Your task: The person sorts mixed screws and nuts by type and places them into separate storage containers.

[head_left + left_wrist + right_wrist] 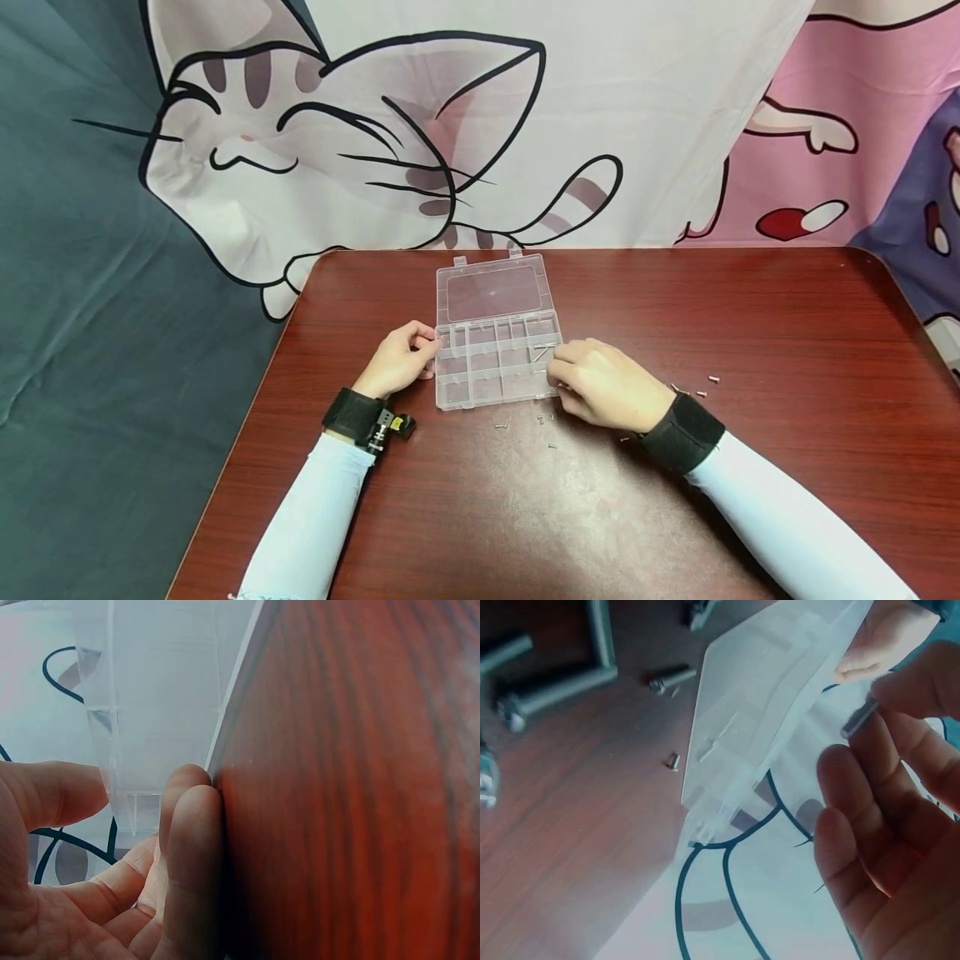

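A clear plastic compartment box [487,358] stands on the table with its lid [495,292] folded open toward the back. My left hand [405,357] holds the box's left edge, thumb at the upper rim and fingertips low against the side. Above the box's right edge is my right hand [603,383], pinching a small metal screw [860,718] between thumb and index finger. A few screws [540,354] lie in the right-hand compartments. More loose screws [501,425] are scattered in front of the box, and others [713,380] lie right of my right hand.
The brown wooden table [750,317] reaches back to a hanging cloth [645,108] with cartoon cats on it. Each wrist wears a black strap [682,433]; a small camera [401,426] sits on the left one.
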`<state>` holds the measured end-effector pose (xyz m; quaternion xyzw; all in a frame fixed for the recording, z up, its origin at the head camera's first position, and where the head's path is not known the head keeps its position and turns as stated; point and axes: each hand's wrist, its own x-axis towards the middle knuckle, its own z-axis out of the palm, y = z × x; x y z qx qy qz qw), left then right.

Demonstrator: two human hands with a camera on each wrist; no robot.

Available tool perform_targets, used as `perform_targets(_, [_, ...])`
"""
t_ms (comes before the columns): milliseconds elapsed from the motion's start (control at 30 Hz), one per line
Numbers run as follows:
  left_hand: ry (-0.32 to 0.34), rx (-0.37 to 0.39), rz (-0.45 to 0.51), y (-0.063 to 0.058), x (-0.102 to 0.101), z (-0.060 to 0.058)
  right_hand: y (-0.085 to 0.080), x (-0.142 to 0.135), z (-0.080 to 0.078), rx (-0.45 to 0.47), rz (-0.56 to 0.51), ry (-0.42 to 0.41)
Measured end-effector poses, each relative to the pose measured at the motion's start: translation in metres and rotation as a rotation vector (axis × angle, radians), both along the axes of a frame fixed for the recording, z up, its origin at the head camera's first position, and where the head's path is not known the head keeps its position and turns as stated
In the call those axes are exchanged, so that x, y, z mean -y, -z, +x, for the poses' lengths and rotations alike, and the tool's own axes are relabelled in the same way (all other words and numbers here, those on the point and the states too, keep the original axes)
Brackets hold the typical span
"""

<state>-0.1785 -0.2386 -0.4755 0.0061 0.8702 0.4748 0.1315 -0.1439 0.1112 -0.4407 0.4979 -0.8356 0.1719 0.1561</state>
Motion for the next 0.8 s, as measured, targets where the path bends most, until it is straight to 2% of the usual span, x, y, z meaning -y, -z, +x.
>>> perform_targets(233, [0.006, 0.003, -0.011, -0.002, 0.000, 0.001, -0.004, 0.003, -0.019, 0.011, -0.070, -0.008])
perform_targets(467, [0.003, 0.011, -0.009, -0.001, 0.000, 0.000, -0.010, 0.006, -0.035, -0.008, -0.140, 0.022])
perform_targets(800, [0.002, 0.011, -0.009, -0.003, 0.000, 0.001, -0.016, 0.009, -0.049, -0.031, -0.149, 0.032])
